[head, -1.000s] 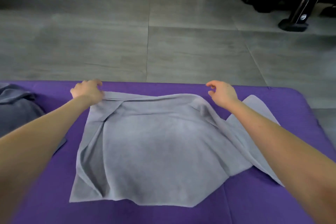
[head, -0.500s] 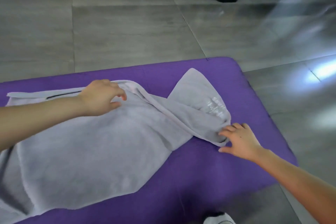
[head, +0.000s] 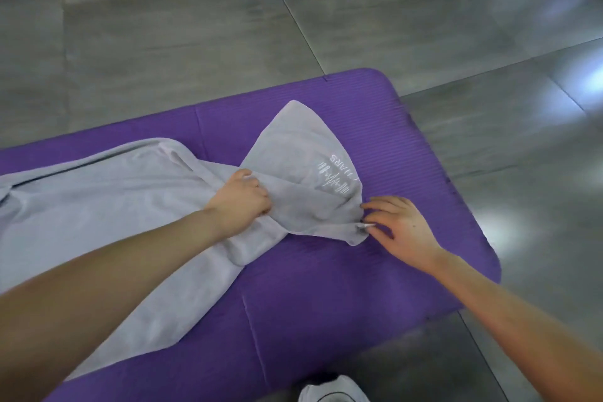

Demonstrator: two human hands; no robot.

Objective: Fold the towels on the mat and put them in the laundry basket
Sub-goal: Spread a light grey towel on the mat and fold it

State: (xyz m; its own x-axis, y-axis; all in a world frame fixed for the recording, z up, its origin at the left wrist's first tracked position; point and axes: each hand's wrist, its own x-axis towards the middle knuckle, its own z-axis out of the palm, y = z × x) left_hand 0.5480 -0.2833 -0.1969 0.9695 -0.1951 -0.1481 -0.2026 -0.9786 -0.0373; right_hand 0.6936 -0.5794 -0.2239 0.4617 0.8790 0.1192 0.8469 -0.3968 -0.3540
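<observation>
The left hand [head: 243,202] clutches the bunched, fleecy grey towel [head: 98,206]; just beside it, the right hand [head: 404,228] seemingly pinches its corner on the ribbed purple mat [head: 326,287].

One wide-angle camera, worn on the person's head, looks forward and steeply down from close above the purple mat [head: 408,153]. Its right end and far right corner sit mid-frame, with the grey towel [head: 130,206] just left of centre. Both forearms enter from the bottom edge. Grey floor tiles [head: 163,42] fill the top, their lines bowed by the lens.
</observation>
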